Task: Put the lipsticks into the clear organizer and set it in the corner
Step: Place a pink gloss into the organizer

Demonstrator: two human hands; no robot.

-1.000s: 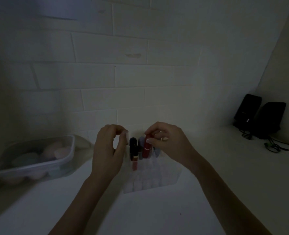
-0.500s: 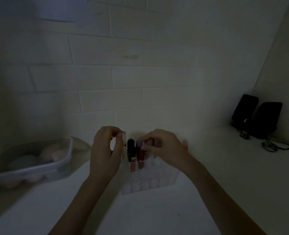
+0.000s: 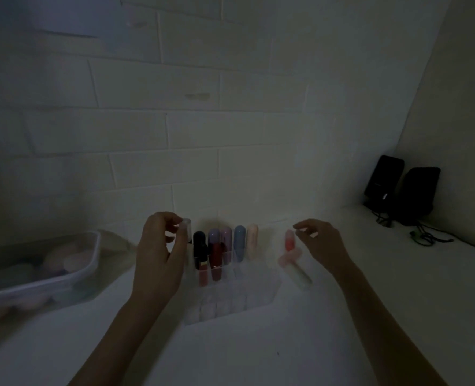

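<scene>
My right hand (image 3: 318,242) has come off the red lipstick (image 3: 216,257) it was pressing down half a second ago; that tube now stands in the clear organizer (image 3: 230,291), in the row just in front of the back one, beside the black lipstick (image 3: 199,250). The hand has swung out to the right and hangs with its fingers loosely curled, holding nothing. It is just beside two lipsticks not yet stowed: a coral one (image 3: 289,240) upright on the counter (image 3: 258,358), and a pale one with a pink cap (image 3: 295,271) lying on its side just in front of it, both to the right of the organizer and apart from it

My left hand (image 3: 158,254) stays at the organizer's left rear corner, thumb and forefinger pinching what looks like a clear cap or the rim there; in this dim light I cannot tell which

Behind the red one stand the lilac (image 3: 213,236), mauve (image 3: 226,238), blue (image 3: 239,246) and peach (image 3: 252,243) lipsticks along the back row

So I judge one more tube is stowed and two remain. The organizer sits against the tiled wall, well apart from the corner by the black speakers (image 3: 403,188), so the move there is not yet done
</scene>
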